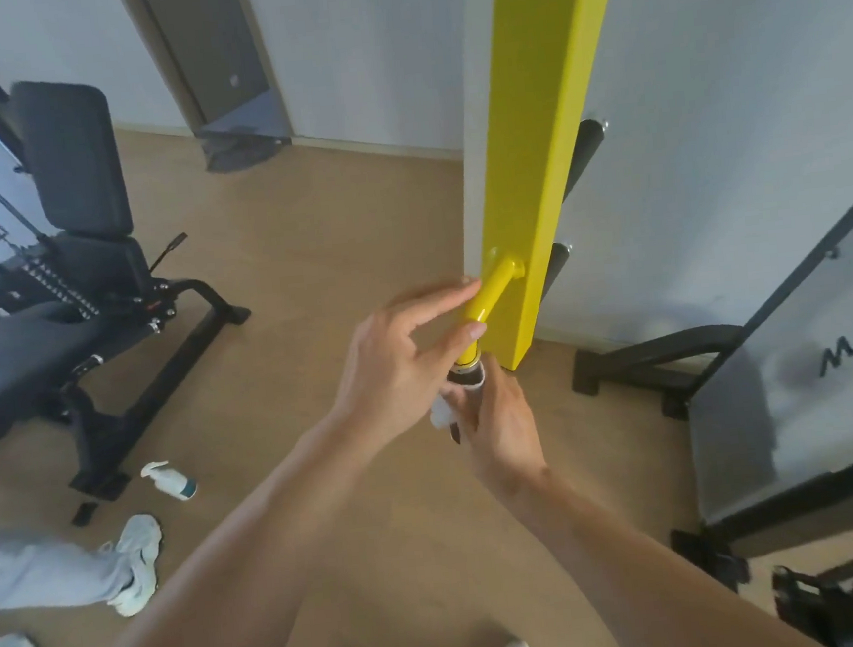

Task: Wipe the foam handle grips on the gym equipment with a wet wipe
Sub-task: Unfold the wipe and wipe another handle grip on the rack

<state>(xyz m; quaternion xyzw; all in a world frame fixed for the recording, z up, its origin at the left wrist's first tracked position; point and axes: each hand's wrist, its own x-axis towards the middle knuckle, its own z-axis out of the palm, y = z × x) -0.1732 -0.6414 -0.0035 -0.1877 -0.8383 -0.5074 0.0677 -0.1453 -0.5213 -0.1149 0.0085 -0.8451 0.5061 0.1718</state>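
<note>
A yellow upright post point(550, 168) carries a yellow handle bar point(494, 294) that sticks out toward me. The bar ends in a black foam grip point(467, 374), mostly hidden by my right hand. My right hand point(500, 420) is closed around that grip with a white wet wipe point(443, 414) bunched against it. My left hand point(407, 361) rests on the yellow bar just above the grip, fingers loosely spread, thumb and forefinger touching the metal. Two more black foam grips point(582, 152) show behind the post.
A black weight bench point(75, 281) stands at the left. A white spray bottle point(170, 481) lies on the wooden floor near it. Another person's grey-trousered legs and white shoes point(136, 565) are at the lower left. Black machine frames point(675, 363) stand at the right.
</note>
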